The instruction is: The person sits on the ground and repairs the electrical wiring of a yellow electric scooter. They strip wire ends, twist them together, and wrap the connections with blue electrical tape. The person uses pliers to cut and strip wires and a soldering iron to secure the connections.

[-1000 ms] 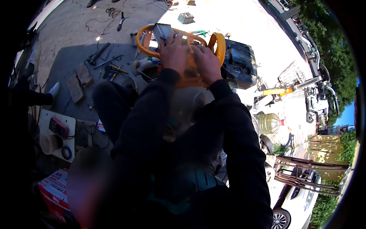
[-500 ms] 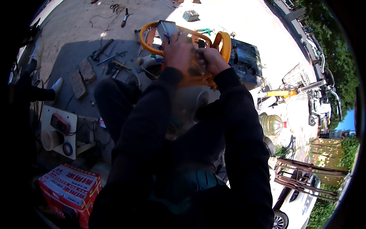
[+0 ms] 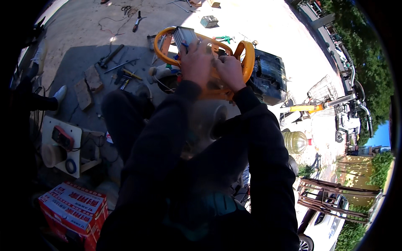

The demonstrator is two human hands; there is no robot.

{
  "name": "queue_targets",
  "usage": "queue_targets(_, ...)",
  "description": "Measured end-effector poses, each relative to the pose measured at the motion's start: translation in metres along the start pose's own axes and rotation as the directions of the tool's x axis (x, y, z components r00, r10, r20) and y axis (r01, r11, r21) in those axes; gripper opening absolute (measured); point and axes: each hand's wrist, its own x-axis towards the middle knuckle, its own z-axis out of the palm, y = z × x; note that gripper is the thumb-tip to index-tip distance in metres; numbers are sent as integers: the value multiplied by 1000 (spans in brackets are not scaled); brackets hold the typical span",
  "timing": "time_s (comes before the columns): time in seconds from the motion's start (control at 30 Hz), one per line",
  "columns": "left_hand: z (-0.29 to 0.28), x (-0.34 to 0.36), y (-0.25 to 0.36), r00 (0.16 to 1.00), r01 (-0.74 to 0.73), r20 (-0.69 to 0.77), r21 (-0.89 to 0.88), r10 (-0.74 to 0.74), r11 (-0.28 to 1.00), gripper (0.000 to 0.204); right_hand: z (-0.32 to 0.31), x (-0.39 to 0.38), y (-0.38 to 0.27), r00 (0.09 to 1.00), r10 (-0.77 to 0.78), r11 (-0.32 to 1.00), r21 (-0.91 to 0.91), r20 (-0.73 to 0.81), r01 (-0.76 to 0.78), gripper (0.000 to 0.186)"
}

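Observation:
In front of me lies a yellow tubular frame [image 3: 248, 56] from a small vehicle, with a silver finned metal box [image 3: 184, 36] at its left end. Fingers stretched and apart, my left hand [image 3: 196, 65] reaches over the frame and touches the near edge of the finned box. My right hand [image 3: 230, 72] is closed in a pinch above the frame's middle, close beside the left. Whatever it pinches is hidden by the fingers. A black battery-like case [image 3: 268, 75] sits at the frame's right end. Wires and parts beneath my hands are mostly covered.
Left of the frame are a hammer [image 3: 111, 55], bricks [image 3: 83, 94] and yellow-handled pliers [image 3: 133, 74]. A multimeter [image 3: 63, 138] rests on a white stand [image 3: 77, 133]. A red carton [image 3: 75, 209] stands at lower left; a bottle of yellowish liquid [image 3: 295, 142] is at right.
My right hand has shifted slightly left and down, nearer my left hand. The left hand stays by the finned box. The whole view has shifted a little.

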Motion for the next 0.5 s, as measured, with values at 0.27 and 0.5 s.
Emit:
queue_targets(0.27, -7, -4, -1, 1000, -8, 6, 14, 8, 1000, 11, -22, -7, -25, 976, 216, 974, -67, -9, -216, 48)
queue_targets(0.5, -5, -5, 6, 999, -2, -34, -38, 1, 999, 18, -9, -13, -3, 977, -214, 861, -469, 22, 199, 19)
